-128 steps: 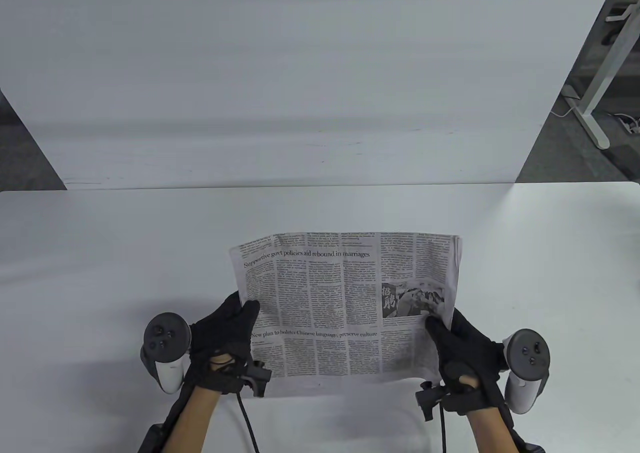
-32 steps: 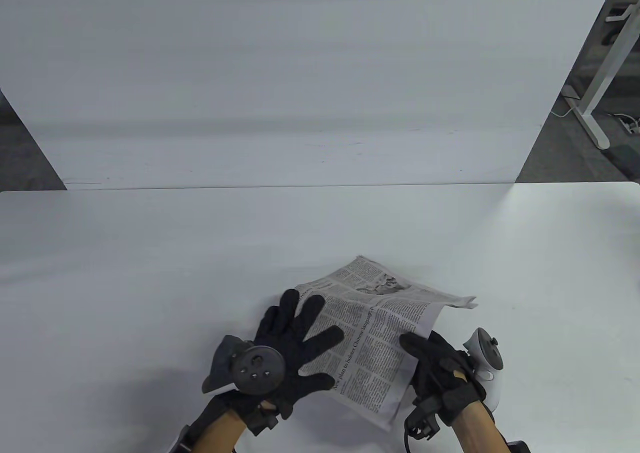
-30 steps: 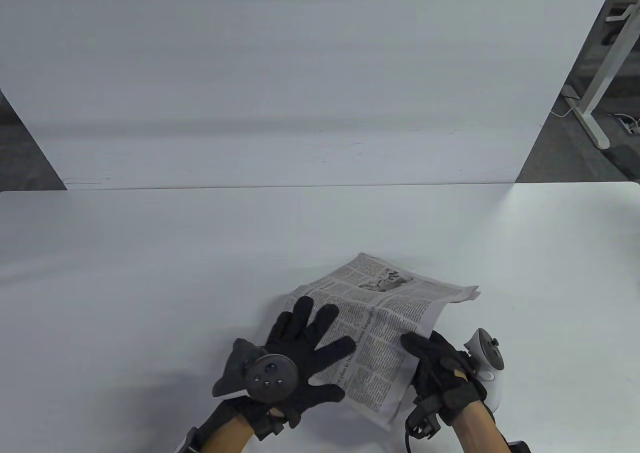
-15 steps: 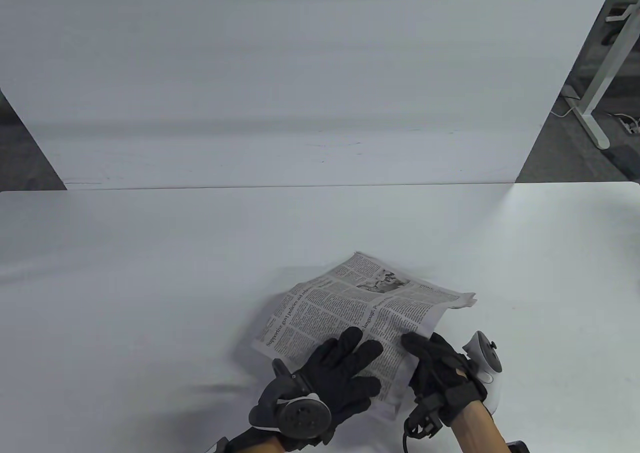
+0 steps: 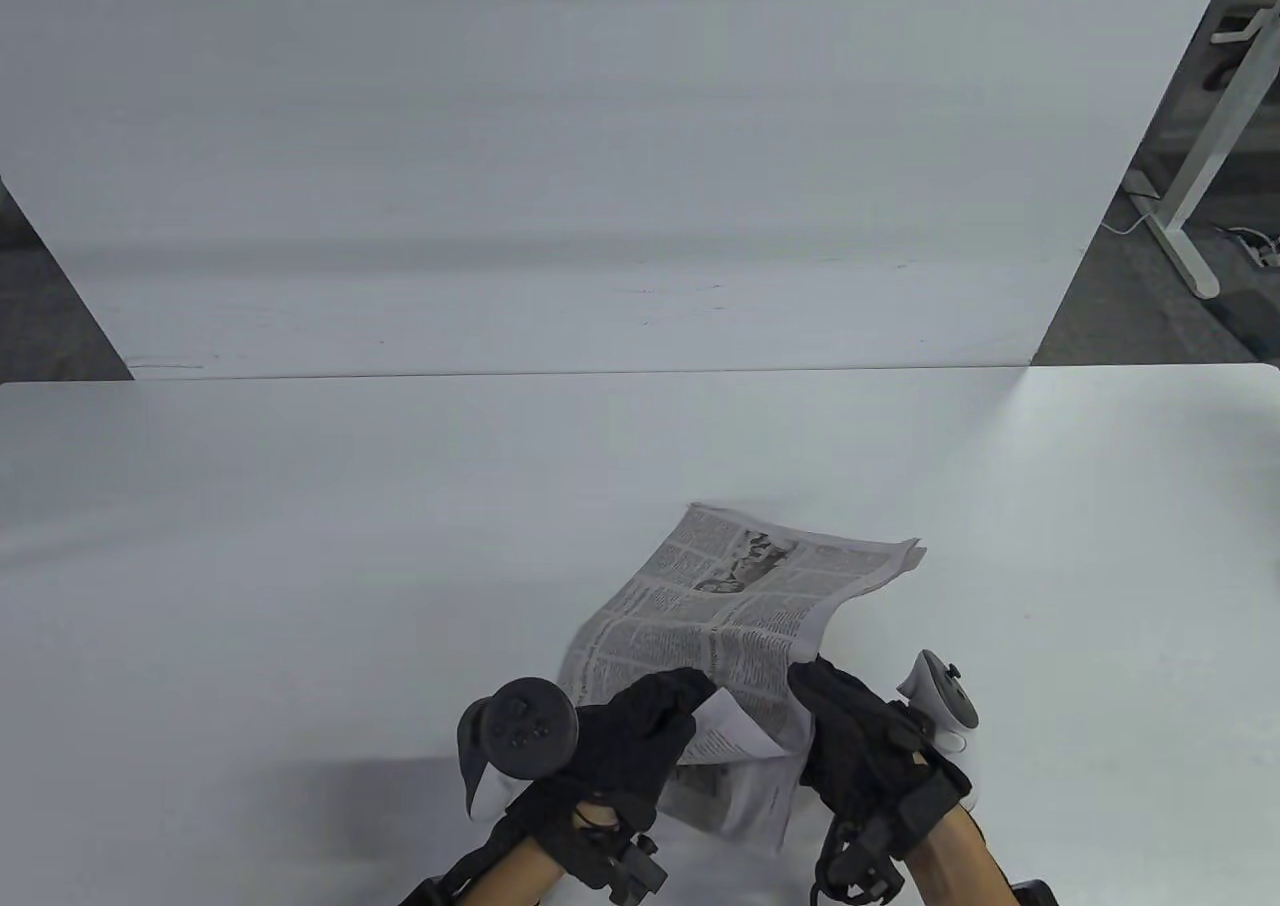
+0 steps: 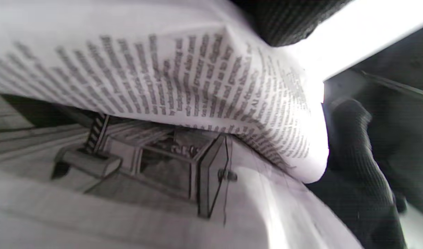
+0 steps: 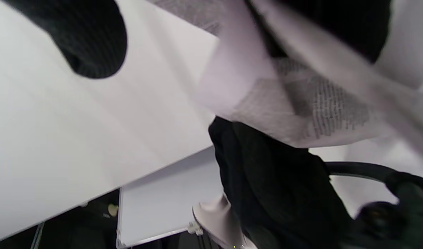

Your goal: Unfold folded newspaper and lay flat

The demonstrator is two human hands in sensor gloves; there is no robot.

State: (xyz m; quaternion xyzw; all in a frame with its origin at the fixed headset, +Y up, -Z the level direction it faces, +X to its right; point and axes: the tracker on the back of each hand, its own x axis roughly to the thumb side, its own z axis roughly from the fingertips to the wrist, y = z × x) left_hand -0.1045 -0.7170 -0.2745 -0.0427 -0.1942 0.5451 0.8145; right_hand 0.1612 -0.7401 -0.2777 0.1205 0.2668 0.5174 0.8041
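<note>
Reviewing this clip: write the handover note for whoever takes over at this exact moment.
Left hand: grips the newspaper's top layer at the near edge, peeling it up.
Right hand: grips the near right edge.
Newspaper: folded, crumpled, near end lifted, far end toward the table.
Done: a layer is separated; the left wrist view shows an inner page.
Left: open it fully, spread and flatten it.
</note>
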